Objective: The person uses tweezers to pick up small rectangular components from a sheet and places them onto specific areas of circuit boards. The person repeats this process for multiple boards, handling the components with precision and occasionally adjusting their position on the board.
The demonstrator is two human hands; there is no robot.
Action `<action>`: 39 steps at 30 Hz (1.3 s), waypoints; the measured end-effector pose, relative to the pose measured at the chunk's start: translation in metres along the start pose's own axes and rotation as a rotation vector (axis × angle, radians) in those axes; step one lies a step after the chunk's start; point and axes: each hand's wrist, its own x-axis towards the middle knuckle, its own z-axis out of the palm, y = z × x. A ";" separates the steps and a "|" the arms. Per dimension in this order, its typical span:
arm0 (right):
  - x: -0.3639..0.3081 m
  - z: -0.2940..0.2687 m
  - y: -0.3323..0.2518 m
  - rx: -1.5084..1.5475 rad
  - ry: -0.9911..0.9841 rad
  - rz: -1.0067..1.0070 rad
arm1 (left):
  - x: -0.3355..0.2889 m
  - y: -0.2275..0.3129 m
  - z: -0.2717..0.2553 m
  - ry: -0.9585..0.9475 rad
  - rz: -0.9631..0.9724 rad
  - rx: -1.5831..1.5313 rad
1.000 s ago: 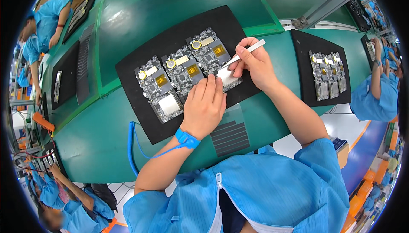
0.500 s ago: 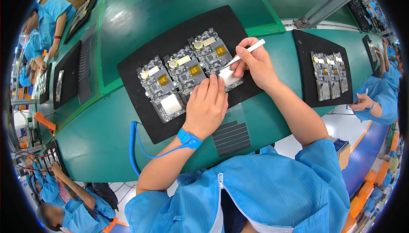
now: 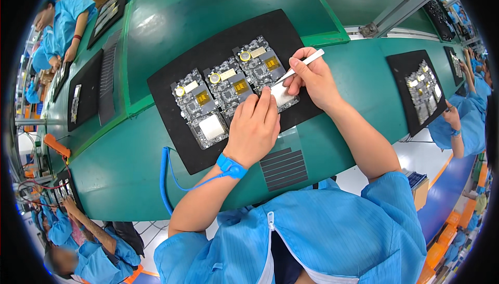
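A panel of three joined circuit boards (image 3: 226, 93) lies on a black foam mat (image 3: 174, 73) before me. Each board shows a round yellow-rimmed part and an amber patch. My right hand (image 3: 318, 82) pinches white tweezers (image 3: 312, 58), their tip slanting down to the edge of a silver square cover (image 3: 281, 96) on the right-hand board. My left hand (image 3: 253, 133) lies over the lower middle of the panel, fingers extended, index fingertip at that cover's left edge. It hides the middle board's lower part. Another silver square (image 3: 211, 127) sits uncovered on the left board.
A blue coiled cord (image 3: 163, 180) runs to my left wristband (image 3: 231, 167). Dark strips on a clear sheet (image 3: 284, 169) lie near the front edge. At right, a co-worker's hand (image 3: 452, 115) touches another black mat (image 3: 400, 71) bearing boards. More people work at left.
The right-hand mat with boards has shifted right and turned, with a co-worker's hand now at its edge. My hands and the tweezers stay almost where they were.
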 end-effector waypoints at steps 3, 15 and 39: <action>-0.002 0.002 -0.001 -0.040 0.013 -0.026 | 0.003 -0.001 -0.003 -0.034 0.001 -0.030; -0.026 0.009 0.021 -0.460 -0.023 -0.620 | -0.010 0.010 0.001 -0.021 -0.040 -0.002; -0.117 0.000 -0.006 -0.103 0.115 0.028 | -0.057 0.022 -0.030 -0.211 0.351 -0.273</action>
